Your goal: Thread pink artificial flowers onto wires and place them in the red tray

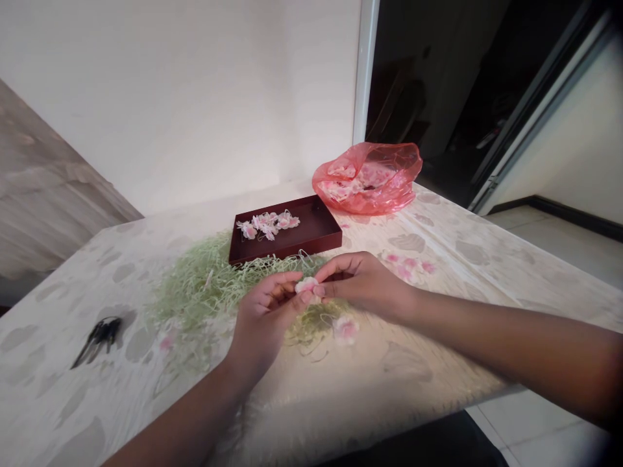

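Note:
A small pink and white flower [307, 285] is pinched between my left hand [268, 318] and my right hand [363, 285], above the table's middle. Under and behind my hands spreads a heap of pale green shredded strands [204, 279]. Just behind it, a dark red shallow box [316, 224] holds several pink and white flowers [267, 224] on its left side. One loose flower [345, 329] lies below my right hand, and several more flowers [409, 266] lie beyond my right wrist.
A translucent red bag [389, 194] with flowers inside stands at the table's back right. Black keys [102, 334] lie at the left on the patterned tablecloth [389, 402]. A wall rises behind the table, with a dark doorway at the right.

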Demonstrator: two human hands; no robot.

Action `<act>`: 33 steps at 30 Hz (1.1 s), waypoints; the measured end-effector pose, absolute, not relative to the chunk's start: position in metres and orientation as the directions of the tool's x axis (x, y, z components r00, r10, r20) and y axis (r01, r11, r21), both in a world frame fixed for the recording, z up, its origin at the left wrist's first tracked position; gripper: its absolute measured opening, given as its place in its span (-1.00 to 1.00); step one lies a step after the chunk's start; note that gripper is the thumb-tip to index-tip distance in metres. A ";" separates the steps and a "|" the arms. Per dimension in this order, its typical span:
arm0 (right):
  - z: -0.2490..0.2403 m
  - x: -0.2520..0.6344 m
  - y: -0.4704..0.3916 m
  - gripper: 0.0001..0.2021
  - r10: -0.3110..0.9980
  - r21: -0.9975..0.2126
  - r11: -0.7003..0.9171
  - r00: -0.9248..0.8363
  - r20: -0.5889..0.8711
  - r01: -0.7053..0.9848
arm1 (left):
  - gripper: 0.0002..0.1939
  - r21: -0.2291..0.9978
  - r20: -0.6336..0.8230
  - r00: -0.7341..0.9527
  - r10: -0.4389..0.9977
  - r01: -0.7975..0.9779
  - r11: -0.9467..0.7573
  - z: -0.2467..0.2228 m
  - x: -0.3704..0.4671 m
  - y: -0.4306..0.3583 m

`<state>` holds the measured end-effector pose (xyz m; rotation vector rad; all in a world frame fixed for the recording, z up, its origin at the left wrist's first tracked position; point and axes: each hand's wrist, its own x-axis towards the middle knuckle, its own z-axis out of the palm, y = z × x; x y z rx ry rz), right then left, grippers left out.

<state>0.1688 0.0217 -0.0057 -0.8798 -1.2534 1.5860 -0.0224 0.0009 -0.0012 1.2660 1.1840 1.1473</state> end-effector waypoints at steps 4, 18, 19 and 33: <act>0.001 0.184 0.038 -0.76 0.978 -0.968 0.114 -0.146 0.149 -0.222 | -0.67 0.999 0.013 0.005 1.000 0.047 -0.013 0.003 -0.023 0.002; -0.003 0.227 0.079 -0.91 0.849 -0.611 0.475 -0.512 0.129 0.633 | -0.65 0.997 0.034 -0.049 0.998 0.065 -0.030 0.002 -0.023 0.005; -0.004 0.228 0.080 -0.92 0.854 -0.623 0.462 -0.508 0.118 0.632 | -0.66 0.997 0.029 -0.049 0.998 0.067 -0.026 0.002 -0.022 0.004; -0.006 0.216 0.074 -0.89 0.800 -0.546 0.595 -0.497 0.335 0.590 | -0.66 0.998 0.037 -0.039 0.999 0.050 -0.035 0.004 -0.022 0.003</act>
